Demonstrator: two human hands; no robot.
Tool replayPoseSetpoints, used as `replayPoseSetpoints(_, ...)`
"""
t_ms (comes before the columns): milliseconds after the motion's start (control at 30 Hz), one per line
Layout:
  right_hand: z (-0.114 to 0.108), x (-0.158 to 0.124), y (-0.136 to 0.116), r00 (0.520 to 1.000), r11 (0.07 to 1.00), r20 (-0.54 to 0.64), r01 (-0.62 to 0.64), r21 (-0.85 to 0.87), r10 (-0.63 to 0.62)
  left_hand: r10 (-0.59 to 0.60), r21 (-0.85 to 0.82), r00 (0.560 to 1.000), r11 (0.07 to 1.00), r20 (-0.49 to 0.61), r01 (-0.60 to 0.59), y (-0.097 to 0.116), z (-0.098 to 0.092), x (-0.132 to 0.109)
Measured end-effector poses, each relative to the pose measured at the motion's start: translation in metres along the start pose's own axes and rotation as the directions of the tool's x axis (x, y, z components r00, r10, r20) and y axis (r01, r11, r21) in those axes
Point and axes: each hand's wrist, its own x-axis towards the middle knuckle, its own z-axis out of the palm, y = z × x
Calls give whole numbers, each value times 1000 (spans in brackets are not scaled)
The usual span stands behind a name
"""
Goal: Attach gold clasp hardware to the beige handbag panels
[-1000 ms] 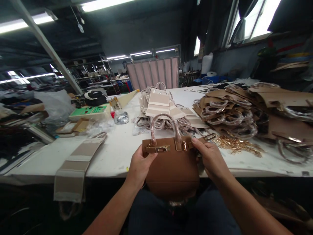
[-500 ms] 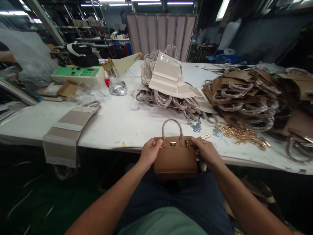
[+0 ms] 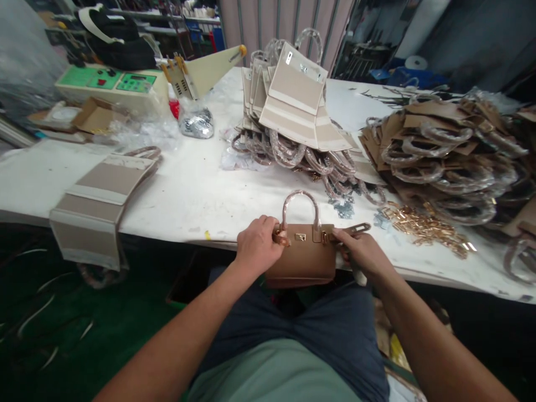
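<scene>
A small brown handbag (image 3: 301, 262) stands upright against the table's front edge, above my lap. Its arched handle (image 3: 300, 194) is wrapped in clear plastic, and a gold clasp plate sits on its front. My left hand (image 3: 258, 244) is closed on the bag's upper left corner, beside the handle's base. At the upper right corner, my right hand (image 3: 360, 252) pinches the bag's side strap, whose gold-tipped end (image 3: 360, 228) sticks out to the right over the table. The fingers behind the bag are partly hidden.
Beige bag panels with wrapped handles (image 3: 297, 84) are piled mid-table. Brown bag pieces (image 3: 444, 145) heap on the right, near loose gold hardware (image 3: 427, 228). One flat panel (image 3: 96, 190) hangs over the front edge at left. A machine with green control panels (image 3: 104, 81) stands behind it.
The view has tipped down and closer. My left hand has turned and shifted over the bag's left corner, knuckles up. My right hand keeps its hold, and the strap end has turned.
</scene>
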Motion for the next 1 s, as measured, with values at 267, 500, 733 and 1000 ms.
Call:
replayPoseSetpoints(267, -11, 1, -34, 970, 970, -211, 162, 184, -122, 48, -3, 998, 999, 32, -48, -16, 30, 26)
replayPoseSetpoints(500, 3, 21, -112, 950, 598, -93, 261, 758, -298, 44, -3, 997, 999, 55, -44, -16, 31, 31)
replayPoseSetpoints(733, 59, 108, -119, 968, 530, 122, 14, 848, -221, 22, -4, 996, 1000, 88, -22, -16, 31, 32)
replayPoseSetpoints(1000, 90, 125, -102, 901, 541, 416, -292, 789, -121, 6, -1, 994, 1000, 106, -6, -13, 33, 33)
